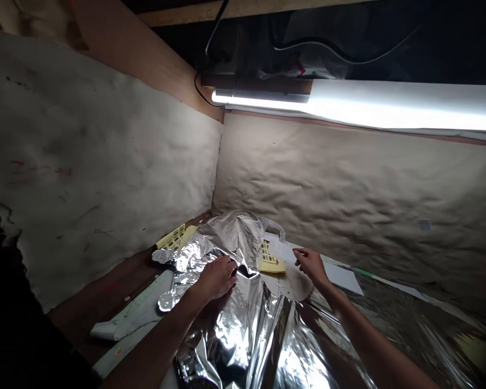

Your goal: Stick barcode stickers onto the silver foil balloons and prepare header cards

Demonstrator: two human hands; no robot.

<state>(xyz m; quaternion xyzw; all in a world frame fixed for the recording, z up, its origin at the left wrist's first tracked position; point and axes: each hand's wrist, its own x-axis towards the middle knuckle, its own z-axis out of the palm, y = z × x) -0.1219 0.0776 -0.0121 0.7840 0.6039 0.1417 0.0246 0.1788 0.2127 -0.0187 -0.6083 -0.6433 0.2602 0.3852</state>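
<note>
Shiny silver foil sheeting (pixel 243 329) covers the work surface before me, creased, with rounded tabs along its left edge. My left hand (pixel 217 278) lies on it, fingers curled in at a dark fold, closed on the foil. To the right, my right hand (pixel 311 265) hovers by a white paper (pixel 282 250), its thumb and fingers drawn together. Whether anything sits between those fingertips is too small to tell. Between the hands, partly under the foil, is a yellow printed sheet (pixel 272 265).
Another yellow printed sheet (pixel 174 237) leans at the left corner. A second white paper (pixel 343 278) lies beyond my right wrist. Paper-covered walls (pixel 348 183) close in the back and left. A lit tube lamp (pixel 263 101) hangs above, with cables (pixel 328 47) overhead.
</note>
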